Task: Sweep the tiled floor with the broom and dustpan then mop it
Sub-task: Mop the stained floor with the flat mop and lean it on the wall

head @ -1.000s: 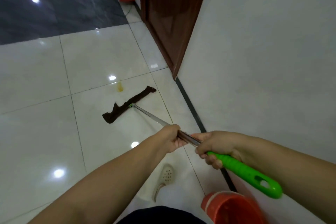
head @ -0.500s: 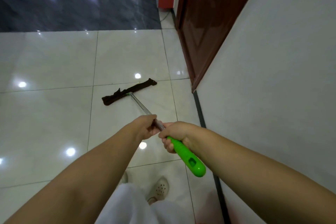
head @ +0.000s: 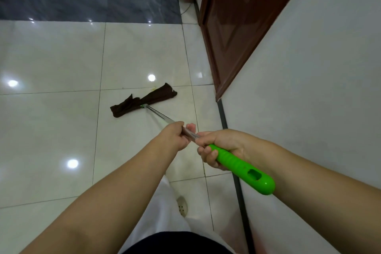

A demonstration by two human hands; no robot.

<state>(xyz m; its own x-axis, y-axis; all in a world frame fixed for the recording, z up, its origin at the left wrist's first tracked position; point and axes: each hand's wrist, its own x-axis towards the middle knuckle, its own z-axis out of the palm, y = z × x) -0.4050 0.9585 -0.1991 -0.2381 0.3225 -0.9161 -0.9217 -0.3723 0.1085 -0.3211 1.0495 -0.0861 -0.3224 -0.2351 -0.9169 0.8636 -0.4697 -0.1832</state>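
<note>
- Brown mop cloth (head: 144,100) lies flat on the white tiled floor (head: 51,130).
- Left hand (head: 175,137) grips the metal pole (head: 158,114).
- Right hand (head: 218,148) clasps the green handle (head: 243,170).

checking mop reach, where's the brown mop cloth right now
In the head view the brown mop cloth lies flat on the white tile floor, ahead of both hands, left of the wooden door.

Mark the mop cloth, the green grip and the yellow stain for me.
mop cloth (head: 144,102): head view, middle of the brown cloth.
green grip (head: 241,168): head view, mid-length, behind the right hand.
yellow stain (head: 153,88): head view, spot at the cloth's far edge.
</note>
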